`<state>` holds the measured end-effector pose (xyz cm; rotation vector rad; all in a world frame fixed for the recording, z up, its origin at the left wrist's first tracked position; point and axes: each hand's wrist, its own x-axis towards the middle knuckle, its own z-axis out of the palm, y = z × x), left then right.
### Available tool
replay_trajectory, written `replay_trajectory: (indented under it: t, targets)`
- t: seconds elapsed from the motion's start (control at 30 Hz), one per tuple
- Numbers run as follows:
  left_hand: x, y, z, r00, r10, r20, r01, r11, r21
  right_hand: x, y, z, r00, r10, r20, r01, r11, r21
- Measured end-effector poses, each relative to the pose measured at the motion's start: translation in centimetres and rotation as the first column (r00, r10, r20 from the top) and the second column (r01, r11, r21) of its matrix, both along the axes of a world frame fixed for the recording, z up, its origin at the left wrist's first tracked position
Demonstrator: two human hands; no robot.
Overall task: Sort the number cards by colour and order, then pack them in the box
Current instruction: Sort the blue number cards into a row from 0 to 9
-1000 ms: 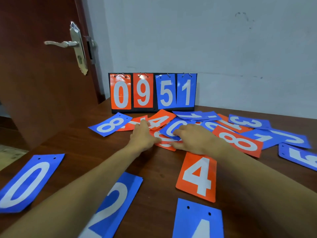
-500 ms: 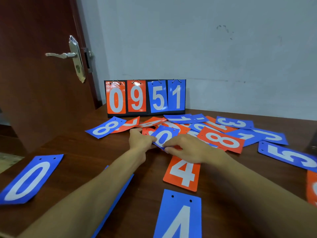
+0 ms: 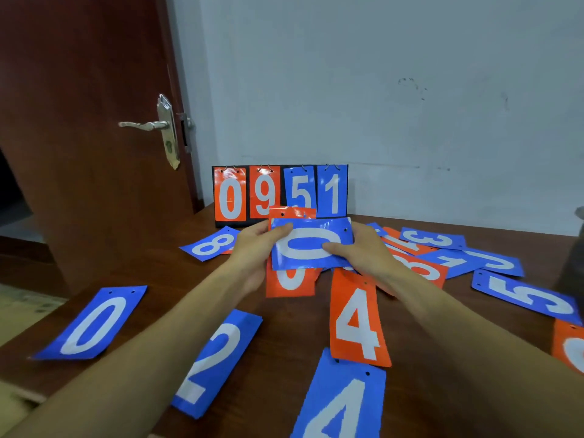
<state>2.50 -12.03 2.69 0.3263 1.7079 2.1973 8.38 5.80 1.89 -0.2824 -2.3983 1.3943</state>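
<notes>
Here's the wide dark-brown wooden table [image 3: 151, 279] filling the scene, with a reddish-brown wooden door [image 3: 79, 121] standing at far left. At the table's far edge, a black flip scoreboard stand [image 3: 279, 194] shows orange 0 and 9, then blue 5 and 1.

Loose cards everywhere! There's a flat blue plastic 0 card [image 3: 91, 324] near left, a blue 2 card [image 3: 218, 358] beside it, and a blue 4 card [image 3: 341, 403] at the near edge. An orange 4 card [image 3: 357, 317] lies just beyond that, with a blue 5 card [image 3: 524, 295] out right and a blue 8 card [image 3: 211, 245] left of the hands. An overlapping heap of blue and orange cards [image 3: 433, 240] sits far right.

Now the centre: held up, a sideways blue 0 card [image 3: 311, 248] lies across an upright orange card [image 3: 290, 282], whose number is mostly covered, possibly a 0. The left hand [image 3: 256, 248] pinches the blue card's left end, thumb on the face. The right hand [image 3: 366, 251] grips the right end, thumb pressed on the white digit.
</notes>
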Motion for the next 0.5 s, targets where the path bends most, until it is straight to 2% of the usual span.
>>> replay_trajectory:
  t: [0.13, 0.2, 0.27, 0.4, 0.5]
  targets:
    - [1.2, 0.3, 0.5, 0.985, -0.174, -0.005, 0.174, 0.981, 0.082, 0.1, 0.1, 0.7, 0.991, -0.056, -0.119, 0.058, 0.998, 0.018]
    - [1.6, 0.5, 0.3, 0.973, -0.224, -0.057, 0.226, 0.973, 0.039, 0.1, 0.5, 0.8, 0.985, -0.1, -0.137, 0.103, 0.995, 0.015]
    - [1.6, 0.8, -0.1, 0.978, -0.182, -0.102, 0.178, 0.983, -0.05, -0.1, 0.8, 0.6, 0.983, -0.13, -0.133, 0.133, 0.991, 0.016]
    - [0.8, 1.4, -1.1, 0.995, 0.012, -0.103, -0.028, 0.987, -0.158, -0.9, 1.2, -0.5, 0.974, -0.194, -0.116, 0.19, 0.981, -0.048]
    - [0.2, 1.6, -1.7, 0.995, 0.026, -0.094, -0.044, 0.979, -0.201, -1.3, 1.7, -0.9, 0.98, -0.179, -0.083, 0.169, 0.979, -0.116]
